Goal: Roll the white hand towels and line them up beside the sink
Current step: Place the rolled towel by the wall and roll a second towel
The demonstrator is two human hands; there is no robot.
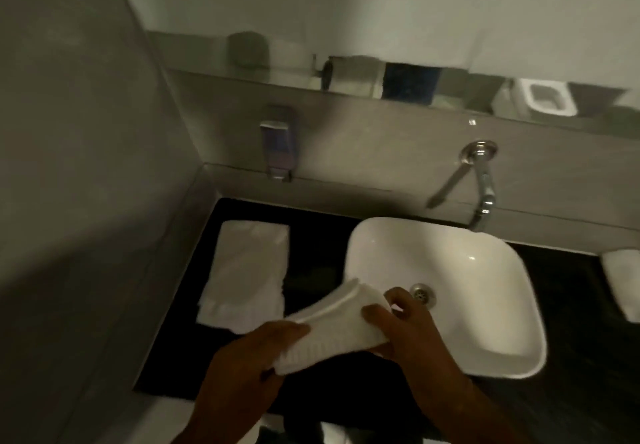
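Note:
Both hands hold a folded white hand towel (332, 326) above the front left rim of the white sink (485, 305). My left hand (249, 374) grips its near left end; my right hand (405, 329) pinches its right side. A second white towel (246, 277) lies flat on the black counter (318, 260) to the left of the sink, its near end slightly rumpled. A rolled white towel (623, 284) lies on the counter to the right of the sink, cut off by the frame edge.
A chrome tap (481, 180) juts from the back wall over the sink. A soap dispenser (277, 145) hangs on the wall at the left. A mirror ledge runs above. A grey side wall closes the counter's left.

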